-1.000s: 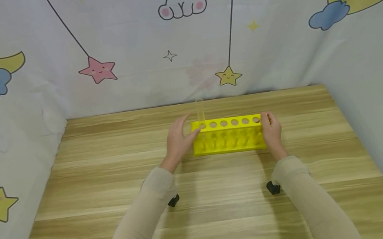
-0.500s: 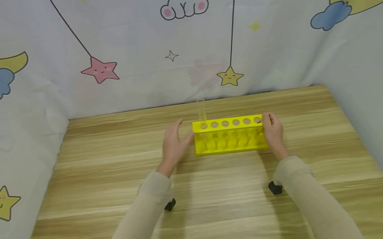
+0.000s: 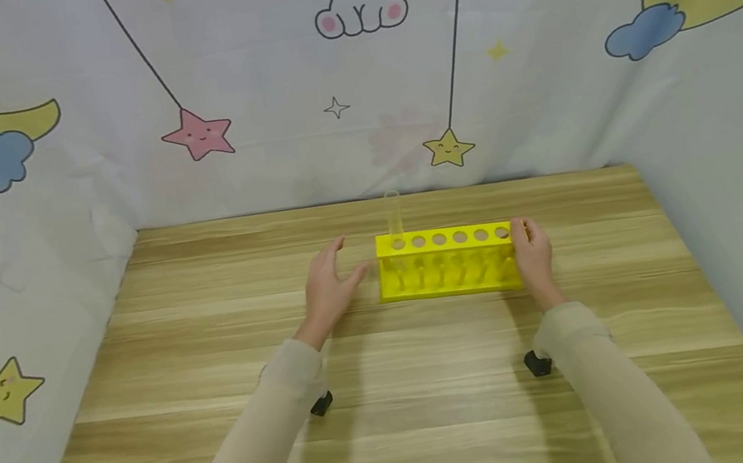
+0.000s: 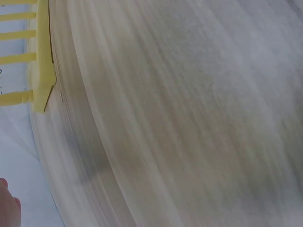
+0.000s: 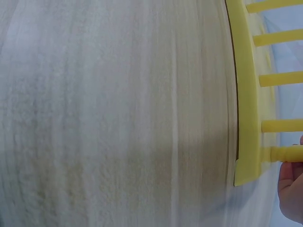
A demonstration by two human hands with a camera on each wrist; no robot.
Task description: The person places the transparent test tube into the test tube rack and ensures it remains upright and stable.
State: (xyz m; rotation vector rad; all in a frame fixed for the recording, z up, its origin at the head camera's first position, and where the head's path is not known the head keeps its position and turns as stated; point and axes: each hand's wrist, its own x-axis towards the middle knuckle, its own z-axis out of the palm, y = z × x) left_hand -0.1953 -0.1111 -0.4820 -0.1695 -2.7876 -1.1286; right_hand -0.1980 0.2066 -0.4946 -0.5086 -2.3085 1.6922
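A yellow test tube rack (image 3: 445, 240) stands on the wooden table, with a row of round holes along its top and pegs below. At its left end a clear test tube (image 3: 394, 215) rises upright above the top plate; its lower part is hard to make out. My right hand (image 3: 534, 257) grips the rack's right end, fingers around the end post in the right wrist view. Just left of the rack, my left hand (image 3: 328, 292) is held apart from it, thumb and fingers spread and holding nothing. Only fingertips (image 4: 9, 208) of it show in the left wrist view.
The wood-grain table (image 3: 432, 418) reaches back to a white cloth wall (image 3: 285, 156) printed with stars, moons and a bear. Similar cloth hangs at both sides. A black wrist-worn device (image 3: 538, 362) shows under the right cuff, another (image 3: 322, 404) under the left.
My left hand has come off the rack's left end and moved left, away from it. The right hand keeps its grip, and rack and tube stay in place.
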